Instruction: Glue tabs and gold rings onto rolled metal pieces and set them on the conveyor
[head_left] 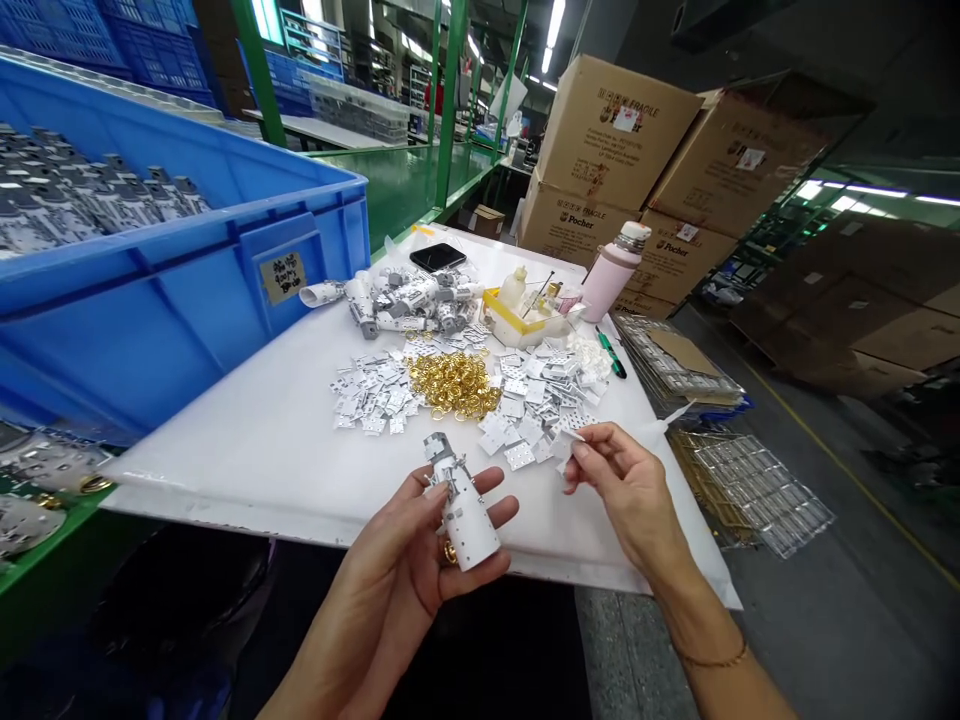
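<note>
My left hand point(397, 590) cradles a white cylinder point(465, 515) on open fingers, its long axis tilting far and left; just right of it, my right hand point(626, 490) pinches a small white tag point(571, 435).

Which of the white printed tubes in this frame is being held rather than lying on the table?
The tube resting tilted in the person's left hand; the other tubes lie in a heap on the white table top.
</note>
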